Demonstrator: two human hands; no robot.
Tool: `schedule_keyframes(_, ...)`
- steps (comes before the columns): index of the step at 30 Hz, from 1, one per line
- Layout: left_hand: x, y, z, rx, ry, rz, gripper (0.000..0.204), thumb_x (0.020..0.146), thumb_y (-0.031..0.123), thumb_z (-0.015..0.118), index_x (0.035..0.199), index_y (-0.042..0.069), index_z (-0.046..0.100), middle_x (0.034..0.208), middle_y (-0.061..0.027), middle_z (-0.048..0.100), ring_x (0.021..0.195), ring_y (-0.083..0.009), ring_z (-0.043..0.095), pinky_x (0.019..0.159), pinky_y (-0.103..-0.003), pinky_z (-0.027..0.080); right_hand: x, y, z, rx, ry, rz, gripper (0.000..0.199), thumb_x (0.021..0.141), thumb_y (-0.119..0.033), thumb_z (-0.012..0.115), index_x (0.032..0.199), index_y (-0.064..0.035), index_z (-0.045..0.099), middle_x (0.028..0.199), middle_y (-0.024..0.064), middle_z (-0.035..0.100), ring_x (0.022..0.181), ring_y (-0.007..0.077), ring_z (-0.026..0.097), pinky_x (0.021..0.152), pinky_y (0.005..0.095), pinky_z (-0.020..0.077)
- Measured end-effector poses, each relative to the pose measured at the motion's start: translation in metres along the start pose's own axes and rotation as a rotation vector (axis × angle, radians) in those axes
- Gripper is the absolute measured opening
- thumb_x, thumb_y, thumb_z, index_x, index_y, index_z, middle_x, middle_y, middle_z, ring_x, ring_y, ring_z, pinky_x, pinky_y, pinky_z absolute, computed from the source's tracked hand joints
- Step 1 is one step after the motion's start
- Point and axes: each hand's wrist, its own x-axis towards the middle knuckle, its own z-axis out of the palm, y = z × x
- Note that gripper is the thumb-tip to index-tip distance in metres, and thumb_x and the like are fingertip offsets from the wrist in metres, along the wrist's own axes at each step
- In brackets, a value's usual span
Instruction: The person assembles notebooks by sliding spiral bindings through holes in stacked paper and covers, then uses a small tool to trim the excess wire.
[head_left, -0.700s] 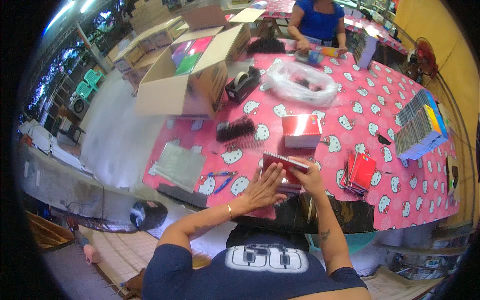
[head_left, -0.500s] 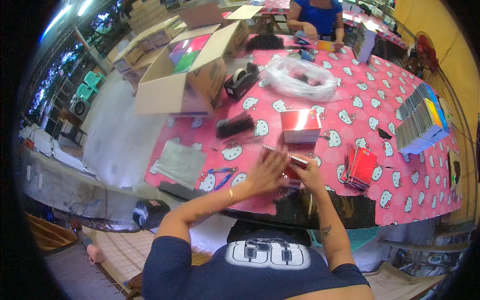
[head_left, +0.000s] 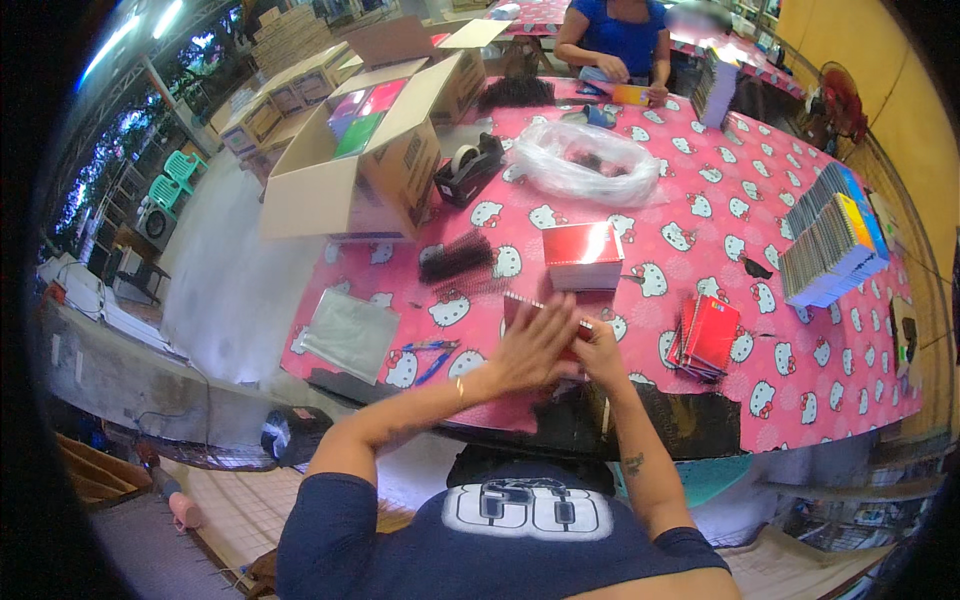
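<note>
A small red notebook (head_left: 516,308) with a wire binding along its far edge lies mostly hidden beneath my hands at the table's near side. My left hand (head_left: 538,348) rests flat across its cover, fingers stretched out. At the notebook's right edge, my right hand (head_left: 601,360) grips it with fingers curled. Just beyond stands a neat stack of red notebooks (head_left: 583,258). Several more wire-bound red notebooks (head_left: 711,334) sit in a looser pile to the right. Black binding wires (head_left: 456,257) lie to the left of the stack.
Pliers with blue handles (head_left: 436,362) and clear plastic sleeves (head_left: 350,334) lie left. Farther back are an open carton (head_left: 318,200), a tape dispenser (head_left: 470,172) and a plastic bag (head_left: 585,170). Spiral notebooks (head_left: 835,262) stand right. A person in blue (head_left: 617,40) works across the table.
My left hand has settled flatter over the notebook, and my right hand has drawn in closer against it. The whole view has shifted slightly. Across the table, the person's hands have moved a little.
</note>
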Motion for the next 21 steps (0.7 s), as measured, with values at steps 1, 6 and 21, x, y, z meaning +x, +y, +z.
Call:
schedule_keyframes(1,-0.015,0.014,-0.004,-0.090,0.052,0.024,0.083,0.097,0.054,0.047,0.153,-0.003,0.025,0.160,-0.0251,0.023,0.151,-0.0370,0.018,0.120,-0.058,0.008,0.002,0.003,0.000,-0.033,0.027,-0.001,0.031,0.094,-0.003,0.064,0.124,0.0002,0.066,0.109,0.0032,0.071,0.098,0.0090,0.062,0.087,0.0273,0.0525)
schedule_keyframes(6,0.011,0.048,-0.059,-0.584,0.270,-0.447,0.077,0.093,0.037,0.066,0.148,-0.005,0.032,0.149,-0.0305,0.036,0.141,-0.0418,0.035,0.116,-0.051,0.027,0.000,-0.028,0.020,-0.294,0.226,-0.112,0.047,0.088,-0.005,0.072,0.133,-0.0018,0.060,0.119,0.0115,0.068,0.107,0.0164,0.063,0.090,0.0295,0.0518)
schedule_keyframes(21,-0.049,-0.042,-0.046,-0.306,0.251,-0.552,0.040,0.095,0.022,0.061,0.128,0.001,0.057,0.129,-0.0227,0.057,0.125,-0.0369,0.052,0.109,-0.047,0.038,0.009,-0.071,0.025,-1.357,0.121,-0.511,0.022,0.087,-0.021,0.069,0.109,-0.0155,0.069,0.089,0.0025,0.065,0.084,0.0223,0.064,0.072,0.0380,0.0499)
